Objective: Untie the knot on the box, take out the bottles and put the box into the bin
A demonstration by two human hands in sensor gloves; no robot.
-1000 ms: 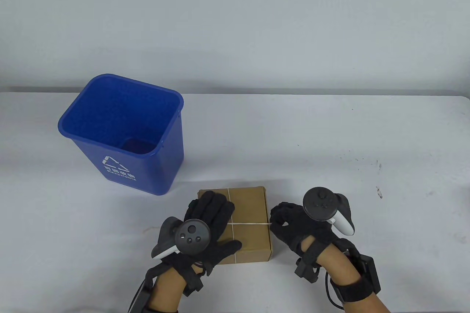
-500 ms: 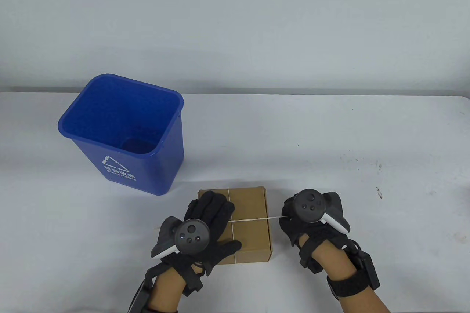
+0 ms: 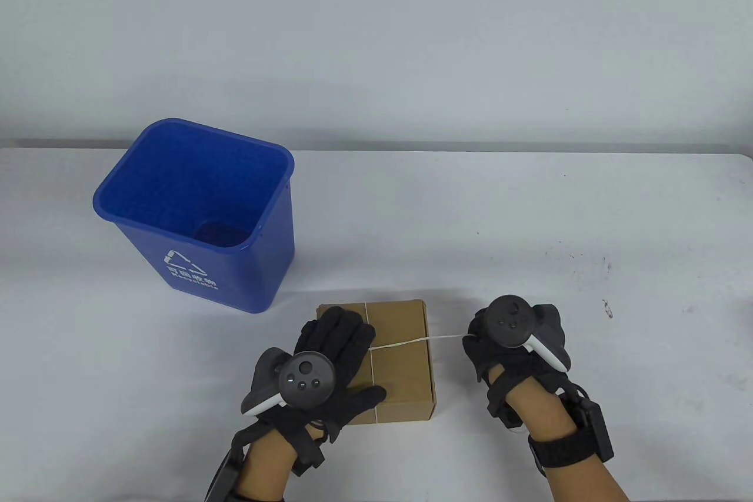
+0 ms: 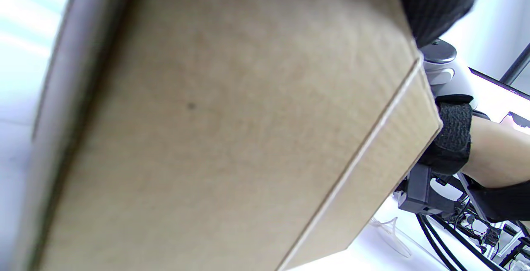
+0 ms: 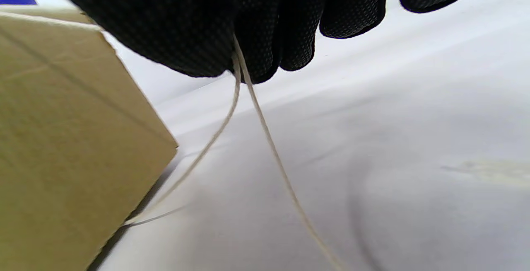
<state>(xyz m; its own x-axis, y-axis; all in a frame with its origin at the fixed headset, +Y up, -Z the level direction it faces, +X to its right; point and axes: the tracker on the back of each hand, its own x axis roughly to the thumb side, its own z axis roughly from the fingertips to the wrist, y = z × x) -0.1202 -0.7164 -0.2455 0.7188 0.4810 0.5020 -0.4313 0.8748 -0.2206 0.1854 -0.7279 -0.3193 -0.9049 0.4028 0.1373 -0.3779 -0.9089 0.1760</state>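
A closed brown cardboard box (image 3: 400, 366) lies near the table's front edge, tied crosswise with thin white string (image 3: 412, 342). My left hand (image 3: 335, 349) lies flat on the box's left half, fingers straight, pressing down. To the right of the box, my right hand (image 3: 479, 343) pinches the string's end (image 5: 244, 72) and holds it stretched out sideways from the lid. The box side (image 4: 215, 130) fills the left wrist view. No bottles are visible; the box hides its contents.
A blue recycling bin (image 3: 200, 213) stands open and upright at the back left of the box, nothing visible inside. The white table (image 3: 529, 219) stretches behind and to the right, with faint marks at the right.
My right hand has moved rightward, away from the box, drawing the string out longer. The left hand and the box have stayed put.
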